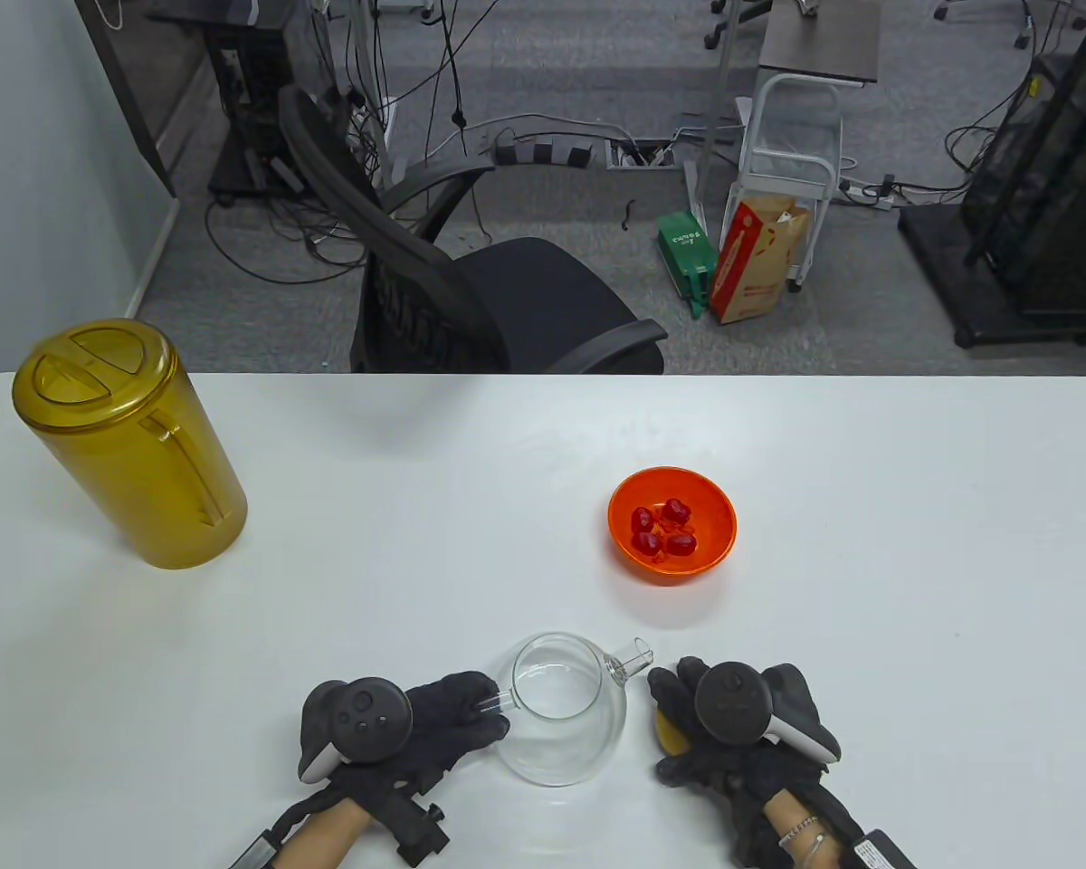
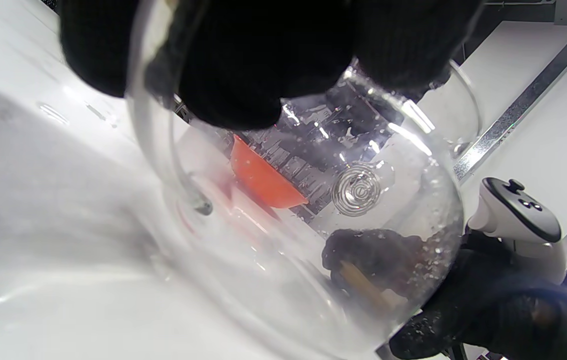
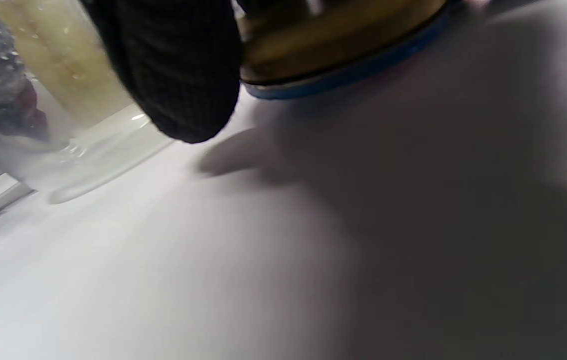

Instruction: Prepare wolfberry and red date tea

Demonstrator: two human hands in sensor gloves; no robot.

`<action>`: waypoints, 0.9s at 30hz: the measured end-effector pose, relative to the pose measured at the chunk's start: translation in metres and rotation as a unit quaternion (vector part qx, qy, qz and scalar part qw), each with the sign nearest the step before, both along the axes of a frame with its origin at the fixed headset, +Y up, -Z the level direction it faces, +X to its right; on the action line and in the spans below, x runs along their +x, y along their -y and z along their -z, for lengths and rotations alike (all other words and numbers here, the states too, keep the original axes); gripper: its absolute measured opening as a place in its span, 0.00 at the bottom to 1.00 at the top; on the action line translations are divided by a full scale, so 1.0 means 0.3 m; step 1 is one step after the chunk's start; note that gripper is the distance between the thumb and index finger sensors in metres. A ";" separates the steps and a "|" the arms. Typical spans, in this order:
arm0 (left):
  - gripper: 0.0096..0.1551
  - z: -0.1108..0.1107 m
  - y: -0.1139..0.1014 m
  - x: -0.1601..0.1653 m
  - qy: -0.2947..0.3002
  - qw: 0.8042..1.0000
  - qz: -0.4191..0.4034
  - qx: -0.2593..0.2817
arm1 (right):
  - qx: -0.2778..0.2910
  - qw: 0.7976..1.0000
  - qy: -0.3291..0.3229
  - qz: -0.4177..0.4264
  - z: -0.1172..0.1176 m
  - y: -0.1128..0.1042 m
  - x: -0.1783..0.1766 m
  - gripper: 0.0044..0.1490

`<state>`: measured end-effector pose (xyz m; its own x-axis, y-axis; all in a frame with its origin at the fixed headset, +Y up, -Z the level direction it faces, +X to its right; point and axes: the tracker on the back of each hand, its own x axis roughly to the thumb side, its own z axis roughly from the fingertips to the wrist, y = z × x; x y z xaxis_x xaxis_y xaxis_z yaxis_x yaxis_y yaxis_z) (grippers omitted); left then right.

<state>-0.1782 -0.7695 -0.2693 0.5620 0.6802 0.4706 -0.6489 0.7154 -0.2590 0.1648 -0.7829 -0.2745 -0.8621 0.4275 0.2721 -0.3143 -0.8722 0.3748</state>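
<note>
A clear glass teapot [image 1: 563, 711] stands open near the table's front edge, its spout toward the right. My left hand [image 1: 416, 724] grips its handle; in the left wrist view my fingers [image 2: 243, 60] wrap the handle over the pot [image 2: 313, 215]. My right hand [image 1: 724, 724] rests just right of the pot and holds a yellowish wooden lid [image 1: 671, 731], which shows with a blue rim in the right wrist view [image 3: 343, 55], close above the table. An orange bowl [image 1: 715, 507] with several red dates [image 1: 662, 527] sits beyond the pot.
A tall amber pitcher [image 1: 131, 444] with a closed lid stands at the table's far left. A black office chair [image 1: 471, 299] is behind the table's far edge. The white table [image 1: 914, 588] stretches to the right.
</note>
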 end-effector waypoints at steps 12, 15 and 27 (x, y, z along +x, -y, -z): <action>0.35 -0.009 -0.031 -0.016 0.012 0.997 0.058 0.048 | -0.041 0.999 0.000 -0.018 0.001 0.025 0.007 0.59; 0.43 -0.012 -0.068 -0.028 0.017 0.997 0.067 0.044 | -0.040 0.999 0.008 0.010 0.003 0.007 0.025 0.57; 0.44 -0.042 -0.140 -0.151 -0.075 0.984 0.157 -0.042 | 0.087 0.978 0.123 0.141 0.069 -0.217 0.142 0.48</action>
